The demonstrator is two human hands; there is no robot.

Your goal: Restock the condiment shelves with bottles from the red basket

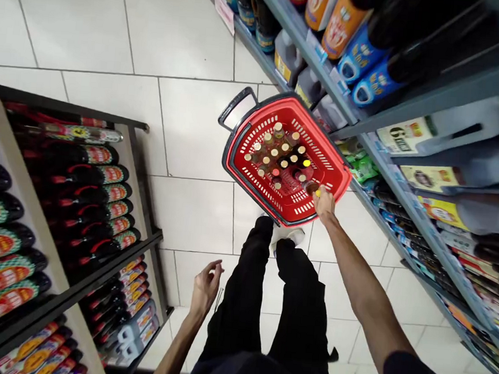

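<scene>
A red plastic shopping basket [335, 179] with a dark rim and handle stands on the floor ahead of my feet. Many upright bottles [285, 148] fill its middle and left, mostly with pale caps, a few red or yellow. At the basket's near right end, my right hand [324, 204] closes around the neck of a dark bottle [311, 187] with a yellow cap. My left hand [207, 284] hangs beside my left leg, holding nothing, fingers loosely curled and apart.
Shelves on the left [114, 289] hold rows of dark sauce bottles [119, 194]. Along the right, a blue-grey shelf unit [416, 99] carries large jugs [457, 125] and pouches or bottles with blue and orange labels. The basket sits close against that unit. White floor tiles [187, 211] lie between.
</scene>
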